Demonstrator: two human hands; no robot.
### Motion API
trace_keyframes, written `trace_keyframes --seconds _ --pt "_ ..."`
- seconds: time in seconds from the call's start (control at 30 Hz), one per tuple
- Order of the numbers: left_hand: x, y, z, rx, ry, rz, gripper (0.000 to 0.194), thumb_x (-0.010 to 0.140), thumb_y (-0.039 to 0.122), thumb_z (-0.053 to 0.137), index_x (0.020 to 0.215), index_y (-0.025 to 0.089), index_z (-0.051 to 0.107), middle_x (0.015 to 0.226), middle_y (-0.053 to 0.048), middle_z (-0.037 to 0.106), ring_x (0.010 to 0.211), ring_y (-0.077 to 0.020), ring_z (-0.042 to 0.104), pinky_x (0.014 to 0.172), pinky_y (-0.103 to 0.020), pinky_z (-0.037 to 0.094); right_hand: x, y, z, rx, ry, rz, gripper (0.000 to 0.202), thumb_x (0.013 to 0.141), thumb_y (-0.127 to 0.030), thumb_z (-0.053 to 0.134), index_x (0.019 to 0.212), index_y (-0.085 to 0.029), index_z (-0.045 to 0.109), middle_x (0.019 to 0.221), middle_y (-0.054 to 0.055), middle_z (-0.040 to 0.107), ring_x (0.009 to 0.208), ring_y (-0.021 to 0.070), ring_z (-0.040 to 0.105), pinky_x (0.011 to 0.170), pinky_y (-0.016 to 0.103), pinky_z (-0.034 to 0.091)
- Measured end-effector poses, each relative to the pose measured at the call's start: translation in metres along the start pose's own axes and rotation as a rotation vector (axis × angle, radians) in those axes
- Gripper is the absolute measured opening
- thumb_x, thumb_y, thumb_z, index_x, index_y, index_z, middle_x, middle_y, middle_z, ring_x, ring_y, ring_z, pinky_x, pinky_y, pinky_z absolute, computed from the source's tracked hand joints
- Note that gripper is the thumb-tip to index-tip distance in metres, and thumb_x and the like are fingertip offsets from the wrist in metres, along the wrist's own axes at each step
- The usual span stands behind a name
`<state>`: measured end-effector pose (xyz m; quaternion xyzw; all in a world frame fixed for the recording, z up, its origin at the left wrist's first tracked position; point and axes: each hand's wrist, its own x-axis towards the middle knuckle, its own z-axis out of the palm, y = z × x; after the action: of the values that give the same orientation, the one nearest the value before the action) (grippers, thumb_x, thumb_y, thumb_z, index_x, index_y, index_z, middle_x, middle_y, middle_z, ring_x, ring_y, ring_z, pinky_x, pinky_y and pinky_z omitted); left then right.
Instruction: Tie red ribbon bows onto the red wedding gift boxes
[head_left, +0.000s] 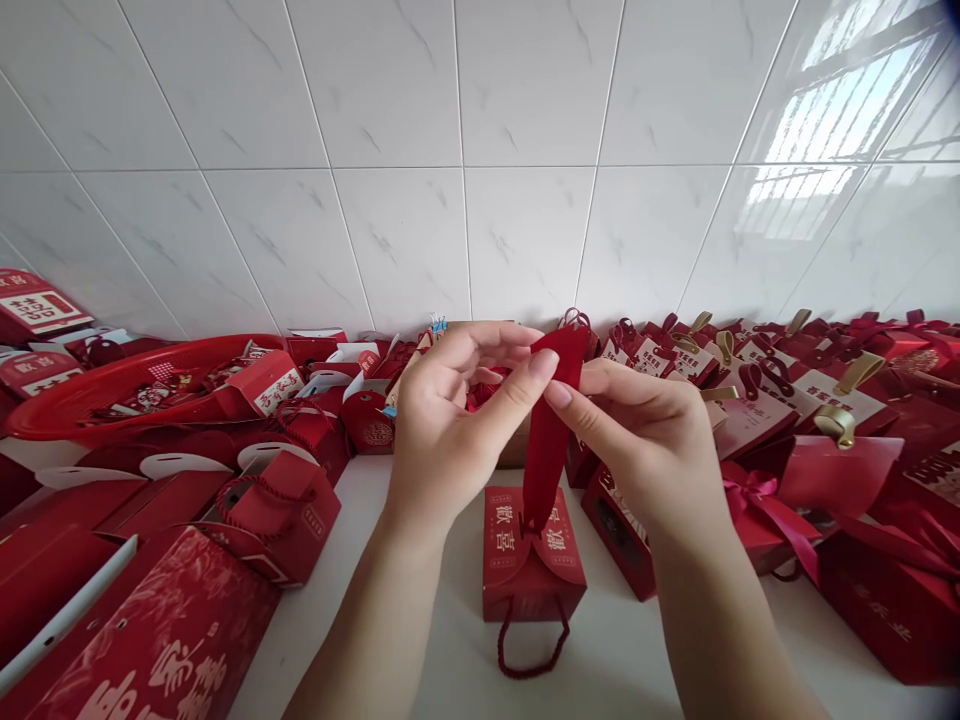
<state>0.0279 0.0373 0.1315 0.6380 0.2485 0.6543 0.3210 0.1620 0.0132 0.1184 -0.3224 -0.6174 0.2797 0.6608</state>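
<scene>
A red ribbon (546,450) rises from the slot in the top of a small red gift box (499,585). Both of my hands pinch its upper part above the box. My left hand (457,410) has thumb and fingers closed on the ribbon's left edge. From the right, my right hand (645,430) grips it between thumb and fingertips, close to the left thumb. The box stands on the white table, with gold characters on its top and a dark red cord handle (534,672) hanging toward me.
At the left, a red plastic basket (45,420) holds wrapped sweets, with several open red boxes (281,515) around it. Many finished-looking gift boxes (832,480) with loops and bows crowd the right. White tiled wall (525,230) closes off the back.
</scene>
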Motion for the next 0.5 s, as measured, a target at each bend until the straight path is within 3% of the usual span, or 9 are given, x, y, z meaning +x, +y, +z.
trace_keyframes --seconds 0.23,0.5 --pt "0.000 0.005 -0.004 0.049 -0.254 -0.137 0.027 0.085 0.044 0.064 0.097 0.019 0.062 0.097 -0.005 0.068 0.093 -0.0183 0.063 0.080 -0.028 0.051 0.000 0.005 0.000 0.075 0.016 0.013 0.008 0.081 -0.024 0.071 0.074 -0.020 0.073 0.072 0.000 0.064 0.066 0.0117 0.053 0.061 0.025 0.044" --pt "0.002 0.003 -0.007 0.209 -0.368 -0.185 0.022 0.087 0.041 0.062 0.100 0.023 0.064 0.096 0.000 0.069 0.094 -0.0141 0.064 0.075 -0.021 0.050 0.005 0.013 -0.001 0.148 0.108 0.038 0.008 0.074 -0.016 0.076 0.071 -0.023 0.075 0.068 -0.003 0.066 0.065 0.0094 0.055 0.060 0.021 0.044"
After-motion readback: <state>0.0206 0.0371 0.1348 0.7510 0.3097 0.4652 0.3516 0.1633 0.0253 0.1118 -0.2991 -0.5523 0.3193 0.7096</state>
